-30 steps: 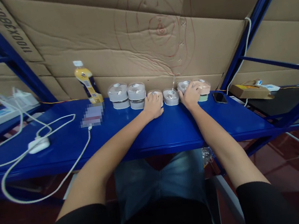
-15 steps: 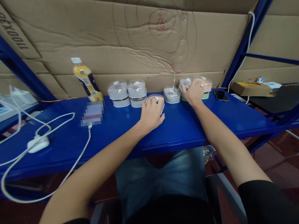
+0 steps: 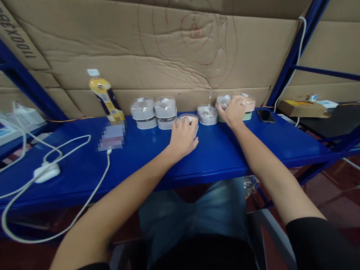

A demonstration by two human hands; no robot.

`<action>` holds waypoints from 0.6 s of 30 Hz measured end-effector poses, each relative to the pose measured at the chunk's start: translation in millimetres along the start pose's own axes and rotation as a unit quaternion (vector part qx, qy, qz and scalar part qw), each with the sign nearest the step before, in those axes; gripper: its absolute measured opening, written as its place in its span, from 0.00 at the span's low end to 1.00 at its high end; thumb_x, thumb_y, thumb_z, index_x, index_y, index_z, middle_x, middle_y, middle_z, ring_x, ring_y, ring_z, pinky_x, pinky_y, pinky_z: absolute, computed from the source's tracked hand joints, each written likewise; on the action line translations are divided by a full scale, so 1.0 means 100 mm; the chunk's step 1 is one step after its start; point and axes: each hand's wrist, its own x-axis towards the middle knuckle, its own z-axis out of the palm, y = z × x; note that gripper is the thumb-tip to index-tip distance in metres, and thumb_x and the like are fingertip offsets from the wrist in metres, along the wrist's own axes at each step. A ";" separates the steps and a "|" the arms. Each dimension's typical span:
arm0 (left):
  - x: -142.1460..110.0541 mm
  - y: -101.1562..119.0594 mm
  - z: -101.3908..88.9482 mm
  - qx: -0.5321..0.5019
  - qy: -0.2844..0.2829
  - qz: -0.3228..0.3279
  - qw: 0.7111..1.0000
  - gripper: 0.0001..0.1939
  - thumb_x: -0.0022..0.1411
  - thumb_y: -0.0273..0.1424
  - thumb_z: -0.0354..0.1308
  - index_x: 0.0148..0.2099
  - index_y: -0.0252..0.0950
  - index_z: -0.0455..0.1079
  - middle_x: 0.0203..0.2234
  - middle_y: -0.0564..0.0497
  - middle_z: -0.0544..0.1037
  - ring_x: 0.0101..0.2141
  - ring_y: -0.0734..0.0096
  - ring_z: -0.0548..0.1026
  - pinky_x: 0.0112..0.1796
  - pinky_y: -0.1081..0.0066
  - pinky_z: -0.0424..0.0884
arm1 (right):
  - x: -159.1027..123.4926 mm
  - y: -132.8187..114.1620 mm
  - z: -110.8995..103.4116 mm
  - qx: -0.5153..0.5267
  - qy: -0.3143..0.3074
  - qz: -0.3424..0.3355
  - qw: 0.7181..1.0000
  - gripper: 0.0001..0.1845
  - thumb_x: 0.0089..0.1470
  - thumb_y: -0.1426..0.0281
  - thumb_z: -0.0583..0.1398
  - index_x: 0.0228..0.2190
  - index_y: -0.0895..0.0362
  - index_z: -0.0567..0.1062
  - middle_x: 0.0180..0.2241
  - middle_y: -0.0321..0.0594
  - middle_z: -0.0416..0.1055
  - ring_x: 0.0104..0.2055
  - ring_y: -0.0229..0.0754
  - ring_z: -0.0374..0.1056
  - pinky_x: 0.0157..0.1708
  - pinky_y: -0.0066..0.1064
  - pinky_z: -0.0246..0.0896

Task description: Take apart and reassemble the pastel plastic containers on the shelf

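Note:
In the head view my left hand point(image 3: 183, 137) is closed over a small container point(image 3: 188, 118) with a clear lid, near the middle of the blue shelf. That container stands a little forward of the row and slightly askew. My right hand point(image 3: 234, 111) is curled over a grey container point(image 3: 224, 101) on top of a stack; its fingers also reach the pinkish container point(image 3: 248, 101) beside it. Green shows below both. Between my hands sits a single grey container point(image 3: 207, 114). To the left are two stacks of grey lidded containers, one further left point(image 3: 143, 112) and one nearer point(image 3: 166, 111).
A yellow drink bottle point(image 3: 105, 96) and a blurred-out item point(image 3: 112, 137) with a cable stand at left. A white charger point(image 3: 46, 172) lies among looped cords. At right are a dark phone point(image 3: 266, 116) and an opened carton point(image 3: 304, 108). Cardboard point(image 3: 105, 65) lines the back.
My left hand has drawn its container slightly toward me and turned it, widening the gap to the single grey container. My right hand has shifted slightly over the stack. The last half second shows little movement.

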 end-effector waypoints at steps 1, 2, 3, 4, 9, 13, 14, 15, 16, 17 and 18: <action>0.00 0.01 -0.01 0.005 -0.002 0.000 1.000 0.30 0.69 0.33 0.63 0.69 0.29 0.65 0.62 0.25 0.73 0.61 0.26 0.71 0.57 0.40 0.69 | 0.00 0.00 0.01 -0.003 0.002 -0.002 1.000 0.43 0.64 0.51 0.62 0.65 0.74 0.68 0.63 0.81 0.67 0.65 0.74 0.66 0.58 0.59 0.67; 0.00 0.01 -0.01 0.008 -0.003 -0.001 1.000 0.30 0.69 0.33 0.63 0.69 0.29 0.65 0.62 0.25 0.73 0.60 0.27 0.72 0.57 0.40 0.69 | 0.00 0.01 0.02 -0.005 0.004 -0.005 1.000 0.43 0.64 0.51 0.62 0.65 0.74 0.68 0.63 0.81 0.67 0.65 0.74 0.66 0.58 0.58 0.67; 0.00 0.01 -0.02 0.010 -0.002 -0.002 1.000 0.30 0.69 0.33 0.62 0.69 0.29 0.65 0.62 0.25 0.73 0.61 0.28 0.72 0.57 0.41 0.69 | 0.00 0.01 0.03 -0.008 0.007 -0.006 1.000 0.43 0.64 0.51 0.62 0.65 0.74 0.68 0.63 0.80 0.68 0.65 0.74 0.66 0.58 0.58 0.67; -0.01 0.02 -0.02 0.011 -0.001 -0.002 1.000 0.30 0.69 0.33 0.62 0.69 0.29 0.64 0.62 0.25 0.73 0.61 0.28 0.72 0.57 0.41 0.69 | 0.00 0.01 0.04 -0.011 0.011 -0.008 1.000 0.42 0.65 0.51 0.61 0.64 0.74 0.68 0.63 0.80 0.68 0.65 0.74 0.66 0.58 0.58 0.66; -0.02 0.03 -0.04 0.032 -0.004 -0.002 0.999 0.30 0.70 0.34 0.62 0.69 0.28 0.65 0.63 0.25 0.73 0.61 0.30 0.72 0.57 0.43 0.68 | 0.00 0.02 0.07 -0.019 0.020 -0.009 1.000 0.42 0.67 0.50 0.61 0.64 0.74 0.68 0.63 0.79 0.68 0.65 0.74 0.66 0.63 0.60 0.62; -0.01 0.03 -0.05 0.034 -0.006 -0.004 0.999 0.30 0.70 0.34 0.62 0.69 0.28 0.65 0.63 0.26 0.73 0.61 0.31 0.72 0.57 0.44 0.69 | -0.02 0.01 0.03 -0.017 0.013 -0.011 1.000 0.43 0.66 0.51 0.63 0.66 0.73 0.67 0.65 0.80 0.66 0.66 0.76 0.65 0.63 0.60 0.61; -0.01 0.03 -0.04 0.034 -0.008 -0.003 0.999 0.30 0.70 0.34 0.62 0.69 0.27 0.65 0.63 0.25 0.73 0.61 0.30 0.72 0.58 0.44 0.69 | -0.03 0.00 0.02 -0.019 0.009 -0.013 1.000 0.42 0.66 0.52 0.64 0.66 0.72 0.68 0.65 0.79 0.66 0.66 0.75 0.65 0.63 0.60 0.61; -0.01 0.03 -0.04 0.034 -0.009 -0.003 0.999 0.29 0.71 0.34 0.62 0.69 0.27 0.66 0.63 0.25 0.73 0.61 0.30 0.71 0.58 0.43 0.68 | -0.04 0.00 0.00 -0.022 0.006 -0.013 1.000 0.41 0.66 0.52 0.64 0.66 0.71 0.68 0.65 0.79 0.66 0.66 0.75 0.65 0.63 0.60 0.60; -0.01 0.03 -0.04 0.034 -0.011 -0.002 0.999 0.29 0.71 0.34 0.62 0.69 0.26 0.66 0.64 0.25 0.73 0.62 0.29 0.71 0.58 0.43 0.68 | -0.05 -0.01 -0.02 -0.024 0.006 -0.015 1.000 0.41 0.66 0.52 0.64 0.66 0.70 0.68 0.64 0.78 0.66 0.66 0.75 0.65 0.62 0.60 0.60; -0.01 0.03 -0.04 0.034 -0.012 -0.001 0.999 0.29 0.71 0.34 0.62 0.69 0.25 0.66 0.64 0.24 0.72 0.62 0.29 0.71 0.59 0.43 0.68 | -0.06 -0.01 -0.03 -0.026 0.008 -0.016 0.999 0.40 0.66 0.53 0.65 0.66 0.69 0.69 0.64 0.77 0.67 0.66 0.75 0.65 0.62 0.61 0.60; -0.02 0.03 -0.03 0.032 -0.011 0.000 0.999 0.29 0.71 0.34 0.62 0.69 0.25 0.66 0.64 0.24 0.72 0.62 0.29 0.71 0.59 0.42 0.68 | -0.07 -0.02 -0.05 -0.029 0.014 -0.020 0.999 0.39 0.66 0.53 0.65 0.65 0.68 0.69 0.64 0.76 0.67 0.65 0.75 0.64 0.62 0.62 0.59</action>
